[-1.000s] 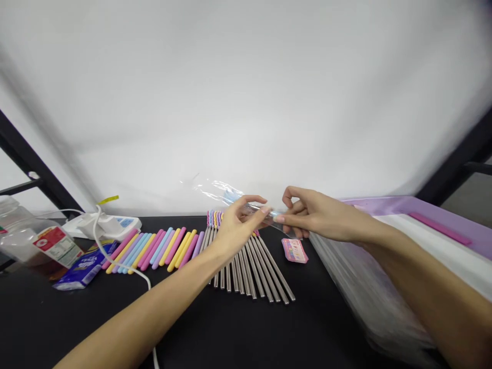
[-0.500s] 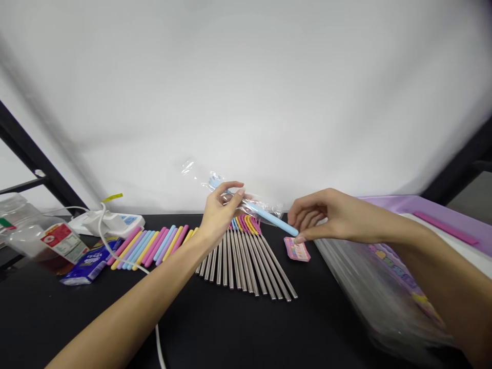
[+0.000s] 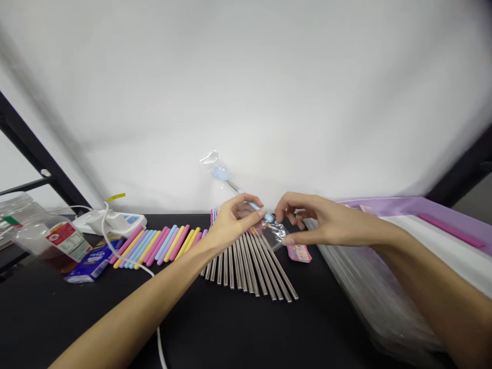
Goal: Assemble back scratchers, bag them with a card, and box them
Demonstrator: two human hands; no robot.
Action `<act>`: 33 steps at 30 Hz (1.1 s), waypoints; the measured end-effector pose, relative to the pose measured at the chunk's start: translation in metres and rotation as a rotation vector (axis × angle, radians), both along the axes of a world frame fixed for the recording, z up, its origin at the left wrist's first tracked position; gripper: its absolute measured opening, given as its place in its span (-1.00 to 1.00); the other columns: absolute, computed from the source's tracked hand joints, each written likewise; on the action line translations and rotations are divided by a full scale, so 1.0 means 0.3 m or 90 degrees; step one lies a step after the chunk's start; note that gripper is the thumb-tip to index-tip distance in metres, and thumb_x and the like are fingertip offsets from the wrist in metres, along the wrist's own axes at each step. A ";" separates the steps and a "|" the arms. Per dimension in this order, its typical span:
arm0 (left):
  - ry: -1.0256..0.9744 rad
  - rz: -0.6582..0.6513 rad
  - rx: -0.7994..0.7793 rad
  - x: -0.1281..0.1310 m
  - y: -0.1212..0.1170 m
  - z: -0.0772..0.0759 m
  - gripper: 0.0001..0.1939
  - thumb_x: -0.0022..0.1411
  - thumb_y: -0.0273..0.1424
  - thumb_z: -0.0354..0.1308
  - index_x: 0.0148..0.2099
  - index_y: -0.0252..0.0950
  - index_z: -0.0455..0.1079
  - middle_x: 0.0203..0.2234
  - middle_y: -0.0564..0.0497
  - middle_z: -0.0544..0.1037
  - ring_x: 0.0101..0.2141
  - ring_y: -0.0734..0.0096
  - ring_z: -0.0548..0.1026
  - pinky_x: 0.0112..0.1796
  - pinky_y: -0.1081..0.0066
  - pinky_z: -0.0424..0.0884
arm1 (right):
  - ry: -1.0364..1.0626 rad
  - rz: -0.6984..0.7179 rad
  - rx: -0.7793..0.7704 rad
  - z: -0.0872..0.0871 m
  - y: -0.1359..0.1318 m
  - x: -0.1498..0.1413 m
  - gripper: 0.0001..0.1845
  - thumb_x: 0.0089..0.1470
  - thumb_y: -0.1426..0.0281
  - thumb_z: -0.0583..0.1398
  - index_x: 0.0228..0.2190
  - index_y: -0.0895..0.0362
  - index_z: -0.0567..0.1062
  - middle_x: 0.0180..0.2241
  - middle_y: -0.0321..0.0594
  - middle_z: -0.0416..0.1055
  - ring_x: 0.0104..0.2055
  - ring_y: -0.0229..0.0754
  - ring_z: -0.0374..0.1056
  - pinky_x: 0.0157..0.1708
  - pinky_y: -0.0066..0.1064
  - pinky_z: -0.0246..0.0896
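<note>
My left hand (image 3: 240, 220) is closed around a light blue back scratcher (image 3: 220, 173) with a metal shaft, sheathed in a clear plastic sleeve (image 3: 210, 160). Its head points up and left; the rounded handle end shows past my fingertips. My right hand (image 3: 311, 218) is just right of that end, thumb and fingers apart, close to the sleeve's loose crumpled end. Whether it touches the film is unclear. Below, several metal rods (image 3: 249, 266) with coloured ends lie fanned on the black table. A small pink printed card (image 3: 300, 253) lies under my right hand.
Several pastel sticks (image 3: 157, 247) lie in a row on the left. Beyond them are a white power strip (image 3: 132, 221) with a cable, a blue packet (image 3: 90, 264) and a plastic jar (image 3: 49, 238). At right stands a purple box (image 3: 400, 205) beside a stack of clear sleeves (image 3: 357, 277).
The back scratcher has slid further into the sleeve, its handle end shifting left toward my left hand. My right hand has let go of the handle end and moved slightly left.
</note>
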State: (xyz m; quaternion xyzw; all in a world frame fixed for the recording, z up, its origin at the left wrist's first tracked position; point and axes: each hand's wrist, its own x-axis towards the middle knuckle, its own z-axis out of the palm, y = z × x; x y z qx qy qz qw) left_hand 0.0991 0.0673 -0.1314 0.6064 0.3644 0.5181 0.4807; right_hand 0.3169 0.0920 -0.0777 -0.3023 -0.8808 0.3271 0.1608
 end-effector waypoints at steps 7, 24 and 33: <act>-0.066 -0.099 -0.057 -0.023 0.000 0.012 -0.70 0.09 -0.28 0.35 -0.21 -0.26 0.35 -0.45 0.05 0.50 -0.40 0.42 0.52 -0.27 0.35 0.41 | 0.073 0.051 0.091 -0.002 -0.003 -0.018 -0.75 -0.02 0.12 0.32 -0.33 -0.01 0.63 -0.11 -0.20 0.27 -0.16 -0.15 0.27 -0.13 -0.30 0.20; 0.156 -0.029 0.107 -0.012 -0.048 0.051 -0.27 0.07 -0.36 0.35 0.26 -0.08 0.17 -0.25 -0.05 0.51 -0.37 0.32 0.52 -0.27 0.28 0.48 | 0.090 -0.133 -0.320 -0.020 0.014 -0.040 -0.61 -0.15 0.28 0.41 -0.29 0.19 0.48 -0.45 -0.20 0.51 -0.36 -0.20 0.42 -0.28 -0.35 0.31; 0.008 0.183 0.139 -0.093 0.054 0.050 -0.62 0.25 -0.20 0.18 0.06 -0.23 0.35 -0.23 -0.07 0.52 -0.26 0.35 0.56 -0.09 0.14 0.51 | -0.178 0.078 -0.306 -0.040 0.028 -0.017 -0.70 -0.14 0.23 0.37 -0.42 0.19 0.53 -0.51 -0.25 0.49 -0.43 -0.22 0.38 -0.41 -0.43 0.24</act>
